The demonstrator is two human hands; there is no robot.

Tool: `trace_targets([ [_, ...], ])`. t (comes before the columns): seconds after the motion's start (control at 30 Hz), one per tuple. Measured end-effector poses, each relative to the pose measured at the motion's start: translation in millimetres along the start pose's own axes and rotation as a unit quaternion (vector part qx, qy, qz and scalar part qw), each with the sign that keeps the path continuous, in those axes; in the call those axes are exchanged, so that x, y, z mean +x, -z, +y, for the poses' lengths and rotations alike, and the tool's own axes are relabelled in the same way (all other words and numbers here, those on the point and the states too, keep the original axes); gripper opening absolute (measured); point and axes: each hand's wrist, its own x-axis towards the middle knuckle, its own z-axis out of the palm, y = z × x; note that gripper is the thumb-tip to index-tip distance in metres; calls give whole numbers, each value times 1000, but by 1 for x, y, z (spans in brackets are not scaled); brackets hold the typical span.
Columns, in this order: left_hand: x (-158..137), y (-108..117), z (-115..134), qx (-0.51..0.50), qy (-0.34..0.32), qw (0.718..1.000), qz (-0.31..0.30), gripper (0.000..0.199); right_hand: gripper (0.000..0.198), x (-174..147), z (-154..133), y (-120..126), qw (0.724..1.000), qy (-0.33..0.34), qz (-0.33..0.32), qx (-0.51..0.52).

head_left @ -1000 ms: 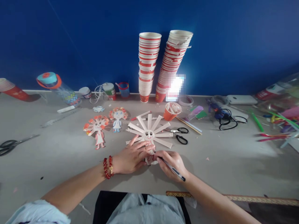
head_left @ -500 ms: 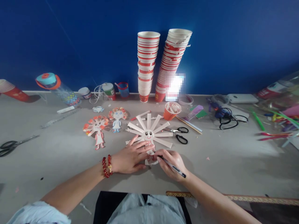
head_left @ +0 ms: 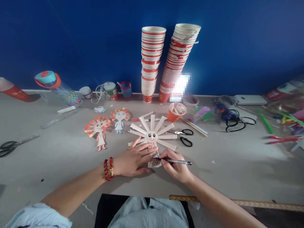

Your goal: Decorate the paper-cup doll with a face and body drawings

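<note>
A white paper doll (head_left: 152, 136) with a smiling drawn face and strips fanned out around its head lies on the grey table. My left hand (head_left: 135, 158) rests flat on its body with fingers spread, covering part of it. A black-and-clear pen (head_left: 178, 161) is gripped in my right hand (head_left: 177, 167), its tip at the lower part of the doll, by reddish outlines of a skirt and legs. Two coloured paper dolls, one with a red-edged dress (head_left: 101, 141) and one with a blue-edged dress (head_left: 119, 126), lie to the left.
Black-handled scissors (head_left: 186, 136) lie right of the doll; another pair (head_left: 11, 147) is at far left. Behind stand an orange cup of scraps (head_left: 174, 115) and two tall paper cup stacks (head_left: 150, 85) against the blue wall. A bottle (head_left: 61, 90) leans at left.
My right hand has turned a little, so the pen lies flatter and its back end points more to the right. My left hand stays on the doll. The view has shifted slightly.
</note>
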Motion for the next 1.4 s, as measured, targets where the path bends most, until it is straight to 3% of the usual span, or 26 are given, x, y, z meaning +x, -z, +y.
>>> trace_targets([
  [0.37,0,1,0,-8,3,1000,-8,50,12,4,-4,0,999,2,-38,-34],
  [0.73,0,1,0,-14,3,1000,3,51,10,5,-5,-1,997,27,-26,-62],
  [1.07,1,4,1,-6,6,1000,-12,44,11,2,-6,0,997,49,-46,-35],
  [1.4,1,4,1,-12,5,1000,-4,51,10,0,-6,0,994,76,-59,-47],
])
